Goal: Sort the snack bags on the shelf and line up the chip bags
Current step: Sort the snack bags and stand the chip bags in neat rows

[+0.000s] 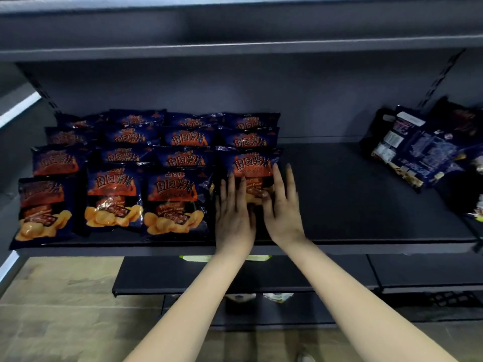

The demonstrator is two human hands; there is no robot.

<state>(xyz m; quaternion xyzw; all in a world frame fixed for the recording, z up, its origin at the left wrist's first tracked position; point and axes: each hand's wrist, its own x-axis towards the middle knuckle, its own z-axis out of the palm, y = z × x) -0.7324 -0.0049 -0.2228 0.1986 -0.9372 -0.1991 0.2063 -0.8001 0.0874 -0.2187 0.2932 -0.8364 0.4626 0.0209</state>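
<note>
Several dark blue chip bags with orange print lie in overlapping columns on the left half of the grey shelf. The front bag of the rightmost column lies under both my hands. My left hand rests flat on its lower left part, fingers spread. My right hand lies flat on its right edge, fingers stretched toward the back. Neither hand grips the bag. A loose pile of bags lies jumbled at the shelf's right end, some with their backs up.
The shelf above hangs over the bags. A lower shelf juts out below the front edge. Wooden floor shows at the lower left. The stretch of shelf between the columns and the pile is bare.
</note>
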